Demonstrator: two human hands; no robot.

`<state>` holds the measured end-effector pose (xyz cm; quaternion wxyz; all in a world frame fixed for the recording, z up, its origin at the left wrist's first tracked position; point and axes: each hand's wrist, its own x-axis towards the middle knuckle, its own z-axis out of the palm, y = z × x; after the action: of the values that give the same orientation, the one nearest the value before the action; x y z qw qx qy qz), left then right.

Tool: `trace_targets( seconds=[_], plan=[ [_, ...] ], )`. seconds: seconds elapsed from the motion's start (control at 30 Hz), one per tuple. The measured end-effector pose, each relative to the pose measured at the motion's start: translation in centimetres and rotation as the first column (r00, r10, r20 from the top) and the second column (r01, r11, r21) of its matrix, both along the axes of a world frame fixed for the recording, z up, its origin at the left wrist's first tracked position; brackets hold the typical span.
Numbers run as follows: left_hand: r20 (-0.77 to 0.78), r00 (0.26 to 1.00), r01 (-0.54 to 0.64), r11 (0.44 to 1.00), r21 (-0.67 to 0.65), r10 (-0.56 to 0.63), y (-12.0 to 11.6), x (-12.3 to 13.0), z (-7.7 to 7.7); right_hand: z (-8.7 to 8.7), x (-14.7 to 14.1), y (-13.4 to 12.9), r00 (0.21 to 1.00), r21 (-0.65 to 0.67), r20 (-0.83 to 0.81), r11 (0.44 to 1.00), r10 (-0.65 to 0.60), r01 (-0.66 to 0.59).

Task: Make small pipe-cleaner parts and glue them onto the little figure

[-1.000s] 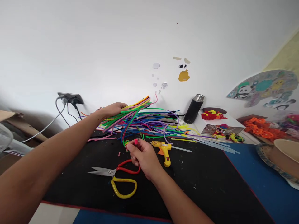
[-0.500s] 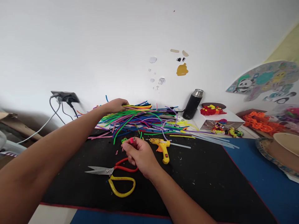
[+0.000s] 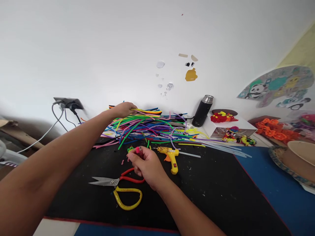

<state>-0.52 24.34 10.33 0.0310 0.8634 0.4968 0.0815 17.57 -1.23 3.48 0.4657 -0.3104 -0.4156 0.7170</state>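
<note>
My left hand [image 3: 125, 109] reaches to the back of the table and is closed on some pipe cleaners, yellow and dark ones among them, at the top of a large multicoloured pile of pipe cleaners [image 3: 140, 126]. Its fingertips are partly hidden. Closer to me, my right hand [image 3: 146, 164] is closed around a small pink-and-red object [image 3: 139, 150], mostly covered by the fingers; its kind does not show. A looped green piece [image 3: 130, 149] appears just beyond the right fingertips. Below that hand lie scissors [image 3: 129, 189] with one red and one yellow handle, blades apart.
A yellow glue gun [image 3: 173, 159] lies right of my right hand, a glue stick in its back. Clear glue sticks [image 3: 228, 149], a black flask [image 3: 203, 110] and a white box [image 3: 236, 123] with small figures are farther right. A black mat [image 3: 209, 186] covers the table.
My left hand has shifted slightly within the top of the pile, and the pipe cleaners around it have moved. My right hand stays almost in place with its pink-and-red object.
</note>
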Motion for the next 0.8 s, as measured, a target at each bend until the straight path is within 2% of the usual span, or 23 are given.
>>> trace_targets(
  seconds=[0.13,0.3,0.4,0.5,0.6,0.7,0.8],
  plan=[
    [-0.013,1.000,-0.014,0.994,0.107,0.015,-0.2,0.8,-0.5,-0.2,-0.1,0.0,1.000,0.001,0.004,1.000,0.004,-0.004],
    [0.035,0.999,-0.043,0.989,0.141,0.038,-1.9,1.2,-1.8,-0.1,-0.1,-0.2,1.000,0.002,0.006,1.000,0.014,-0.014],
    [0.090,0.995,-0.056,0.987,0.153,0.042,-3.7,1.1,-2.3,-0.1,-0.1,-0.2,1.000,0.010,0.006,1.000,0.009,-0.009],
    [0.152,0.988,-0.050,0.988,0.149,0.027,-6.7,1.0,-2.7,0.0,-0.1,-0.2,1.000,0.016,0.007,1.000,-0.011,0.011],
    [0.363,0.931,-0.052,0.998,0.019,0.042,-10.3,0.8,-3.0,0.2,0.1,-0.1,0.999,0.021,0.009,0.999,-0.040,0.040],
    [0.443,0.893,-0.019,0.990,-0.141,0.080,-13.6,0.3,-2.7,0.3,0.3,0.0,0.997,0.031,0.009,0.996,-0.079,0.079],
    [0.497,0.862,0.065,0.951,-0.302,0.098,-16.1,-0.1,-1.9,0.3,0.5,0.1,0.993,0.028,0.012,0.993,-0.115,0.114]
  ],
)
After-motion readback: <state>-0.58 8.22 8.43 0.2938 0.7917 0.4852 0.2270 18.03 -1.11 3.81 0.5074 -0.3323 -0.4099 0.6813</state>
